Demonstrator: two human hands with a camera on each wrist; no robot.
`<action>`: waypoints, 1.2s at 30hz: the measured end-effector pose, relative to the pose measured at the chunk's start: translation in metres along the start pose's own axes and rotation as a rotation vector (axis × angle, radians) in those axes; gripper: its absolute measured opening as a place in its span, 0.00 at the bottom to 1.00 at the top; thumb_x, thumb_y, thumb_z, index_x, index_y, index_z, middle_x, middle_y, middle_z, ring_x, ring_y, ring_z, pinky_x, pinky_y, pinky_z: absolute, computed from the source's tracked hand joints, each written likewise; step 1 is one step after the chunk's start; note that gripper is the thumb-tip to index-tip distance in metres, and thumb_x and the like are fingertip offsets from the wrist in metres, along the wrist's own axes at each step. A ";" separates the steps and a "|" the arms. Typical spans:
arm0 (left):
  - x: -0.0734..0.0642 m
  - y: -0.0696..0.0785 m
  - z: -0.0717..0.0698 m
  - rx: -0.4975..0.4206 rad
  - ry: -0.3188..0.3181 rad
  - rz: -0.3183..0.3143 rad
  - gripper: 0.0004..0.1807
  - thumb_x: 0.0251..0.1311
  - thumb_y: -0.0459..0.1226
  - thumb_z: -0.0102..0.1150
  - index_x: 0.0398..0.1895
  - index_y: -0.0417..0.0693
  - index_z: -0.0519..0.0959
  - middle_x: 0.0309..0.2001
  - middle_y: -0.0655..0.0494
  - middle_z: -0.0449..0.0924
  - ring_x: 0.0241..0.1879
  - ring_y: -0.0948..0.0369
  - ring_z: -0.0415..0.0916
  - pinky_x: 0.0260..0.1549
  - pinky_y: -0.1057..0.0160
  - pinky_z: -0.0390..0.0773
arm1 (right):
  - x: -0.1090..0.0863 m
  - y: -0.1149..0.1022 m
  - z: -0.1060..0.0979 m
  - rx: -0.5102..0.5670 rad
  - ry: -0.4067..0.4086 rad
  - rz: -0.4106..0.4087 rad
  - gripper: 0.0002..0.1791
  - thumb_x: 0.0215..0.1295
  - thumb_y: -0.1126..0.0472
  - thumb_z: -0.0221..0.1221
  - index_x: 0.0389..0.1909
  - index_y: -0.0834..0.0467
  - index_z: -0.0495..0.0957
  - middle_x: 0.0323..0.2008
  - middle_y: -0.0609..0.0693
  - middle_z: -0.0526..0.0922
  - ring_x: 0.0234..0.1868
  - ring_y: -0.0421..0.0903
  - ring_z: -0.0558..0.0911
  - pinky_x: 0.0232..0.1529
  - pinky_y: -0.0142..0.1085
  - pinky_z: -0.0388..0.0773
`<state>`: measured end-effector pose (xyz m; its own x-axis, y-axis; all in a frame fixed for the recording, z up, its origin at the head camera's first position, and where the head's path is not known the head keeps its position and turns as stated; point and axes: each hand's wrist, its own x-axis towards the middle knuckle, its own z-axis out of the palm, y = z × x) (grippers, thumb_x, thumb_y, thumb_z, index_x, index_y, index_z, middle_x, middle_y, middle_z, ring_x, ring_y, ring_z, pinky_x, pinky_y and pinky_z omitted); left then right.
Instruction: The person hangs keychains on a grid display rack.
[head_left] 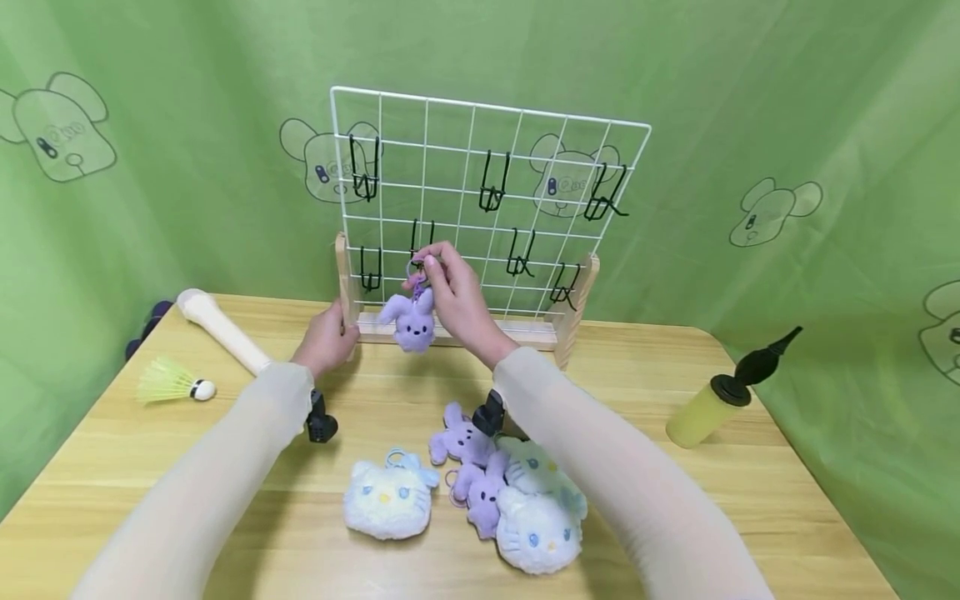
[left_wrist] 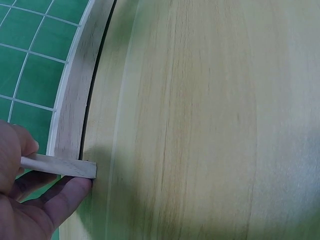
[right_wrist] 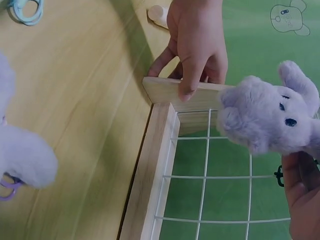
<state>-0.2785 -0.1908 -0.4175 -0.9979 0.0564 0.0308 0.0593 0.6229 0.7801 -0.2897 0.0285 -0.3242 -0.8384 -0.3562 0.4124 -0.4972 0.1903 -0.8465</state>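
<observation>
Before the grid (head_left: 459,225), the purple bunny (head_left: 413,325) hangs vertically, facing outward.

Table (head_left: 645,358) and grid rack (head_left: 460,223) are seen from the head, forward and down, rack at 12 o'clock. Left hand (left_wrist: 22,215) and end board (left_wrist: 65,165) are framed close at 8 o'clock by left wrist, aimed down; both are shared, farther off, by right wrist near 1 o'clock.

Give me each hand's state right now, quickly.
Left hand: closed, holding the rack's wooden end.
Right hand: closed, holding a purple plush.
</observation>
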 end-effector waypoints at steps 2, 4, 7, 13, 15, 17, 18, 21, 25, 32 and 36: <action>0.000 0.000 -0.001 -0.008 -0.003 -0.005 0.31 0.76 0.30 0.43 0.78 0.27 0.54 0.71 0.20 0.66 0.58 0.33 0.81 0.57 0.44 0.87 | 0.002 0.001 -0.001 -0.006 0.006 0.000 0.15 0.85 0.63 0.43 0.56 0.67 0.73 0.42 0.67 0.87 0.48 0.63 0.88 0.43 0.35 0.89; 0.001 0.000 -0.001 -0.017 -0.008 -0.014 0.31 0.76 0.30 0.43 0.79 0.27 0.53 0.71 0.21 0.66 0.56 0.33 0.82 0.54 0.46 0.89 | 0.004 0.002 -0.002 -0.020 0.007 0.009 0.15 0.85 0.62 0.43 0.57 0.67 0.72 0.43 0.67 0.87 0.48 0.63 0.88 0.40 0.35 0.88; 0.001 0.000 0.000 -0.024 -0.014 -0.025 0.32 0.76 0.30 0.42 0.79 0.28 0.52 0.71 0.21 0.66 0.54 0.35 0.83 0.50 0.50 0.91 | 0.006 0.006 -0.004 -0.080 0.011 0.036 0.14 0.85 0.61 0.42 0.56 0.65 0.71 0.43 0.65 0.87 0.47 0.59 0.88 0.37 0.33 0.86; 0.001 -0.001 -0.001 -0.016 -0.031 -0.033 0.32 0.77 0.31 0.42 0.80 0.28 0.51 0.71 0.20 0.65 0.55 0.35 0.82 0.51 0.49 0.90 | 0.009 0.016 -0.005 -0.127 0.050 0.105 0.13 0.86 0.58 0.41 0.56 0.63 0.67 0.44 0.63 0.88 0.44 0.54 0.88 0.34 0.32 0.84; 0.002 -0.002 -0.001 -0.007 -0.036 -0.033 0.32 0.76 0.31 0.42 0.80 0.28 0.51 0.71 0.20 0.65 0.55 0.34 0.82 0.50 0.49 0.91 | 0.010 0.019 -0.004 -0.145 0.070 0.117 0.13 0.86 0.58 0.41 0.56 0.62 0.67 0.45 0.62 0.89 0.42 0.54 0.87 0.32 0.31 0.82; 0.002 -0.001 -0.001 0.000 -0.040 -0.037 0.33 0.76 0.31 0.42 0.80 0.28 0.50 0.72 0.20 0.65 0.55 0.35 0.82 0.49 0.51 0.91 | 0.012 0.021 -0.004 -0.164 0.086 0.122 0.13 0.86 0.57 0.41 0.57 0.62 0.67 0.46 0.62 0.89 0.40 0.53 0.87 0.30 0.30 0.79; 0.003 -0.001 -0.001 0.002 -0.042 -0.039 0.33 0.77 0.31 0.42 0.80 0.29 0.50 0.72 0.20 0.64 0.55 0.35 0.82 0.48 0.52 0.91 | 0.013 0.022 -0.004 -0.170 0.093 0.124 0.13 0.86 0.57 0.41 0.57 0.62 0.67 0.46 0.62 0.89 0.39 0.52 0.86 0.29 0.30 0.78; 0.003 0.001 -0.002 0.004 -0.041 -0.040 0.33 0.77 0.31 0.42 0.80 0.29 0.49 0.72 0.20 0.64 0.54 0.35 0.83 0.45 0.53 0.91 | 0.016 0.023 -0.002 -0.196 0.111 0.122 0.13 0.86 0.58 0.41 0.56 0.62 0.68 0.45 0.61 0.89 0.35 0.49 0.84 0.27 0.30 0.74; 0.002 0.003 -0.003 -0.005 -0.031 -0.032 0.33 0.76 0.31 0.42 0.80 0.29 0.50 0.72 0.20 0.63 0.55 0.34 0.82 0.46 0.52 0.91 | 0.017 0.022 -0.002 -0.211 0.120 0.122 0.13 0.86 0.58 0.42 0.56 0.62 0.68 0.42 0.62 0.87 0.33 0.45 0.79 0.30 0.30 0.75; 0.001 0.001 0.000 -0.006 -0.028 -0.033 0.33 0.76 0.30 0.43 0.80 0.29 0.51 0.70 0.20 0.67 0.54 0.35 0.83 0.50 0.50 0.91 | 0.010 0.023 -0.007 -0.236 0.062 0.143 0.12 0.85 0.61 0.42 0.56 0.64 0.69 0.52 0.65 0.87 0.51 0.55 0.87 0.48 0.41 0.87; 0.001 -0.001 0.001 0.000 -0.009 -0.017 0.32 0.75 0.30 0.43 0.78 0.27 0.53 0.67 0.19 0.69 0.52 0.34 0.84 0.49 0.49 0.91 | 0.005 0.024 -0.015 -0.250 0.024 0.139 0.13 0.85 0.63 0.42 0.57 0.67 0.69 0.57 0.67 0.85 0.59 0.59 0.87 0.47 0.45 0.86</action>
<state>-0.2795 -0.1906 -0.4186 -0.9985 0.0529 0.0115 0.0420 0.6242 0.7801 -0.3096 0.0448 -0.3375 -0.9059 -0.2895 0.3092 -0.4146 0.4564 -0.7873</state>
